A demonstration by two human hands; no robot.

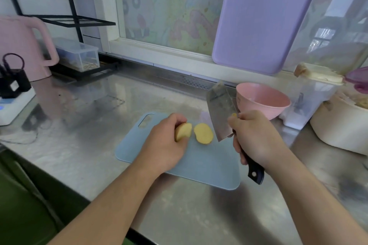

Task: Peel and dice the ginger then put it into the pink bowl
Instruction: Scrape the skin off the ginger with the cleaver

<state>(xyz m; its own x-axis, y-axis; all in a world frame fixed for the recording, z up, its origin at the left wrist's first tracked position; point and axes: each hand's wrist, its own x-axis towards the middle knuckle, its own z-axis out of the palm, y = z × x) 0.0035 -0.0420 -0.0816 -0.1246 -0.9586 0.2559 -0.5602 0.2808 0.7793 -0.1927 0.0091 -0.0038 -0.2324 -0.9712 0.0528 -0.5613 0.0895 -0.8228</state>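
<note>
Left hand [165, 141]: curling its grip round a ginger piece [182, 131], pressing it onto the board [207, 165].
Right hand [256, 137]: wrapping its grip round the black handle of the cleaver [221, 113], the blade tilting up over the board's right side.
Slice [203, 133]: lying flat on the board, between the held piece and the blade, just beside both.
Bowl [262, 100]: pink, sitting on the worktop [83, 145] behind the right hand, beyond the board.
Small ginger bit [234, 115]: clinging to the blade near the right thumb.
</note>
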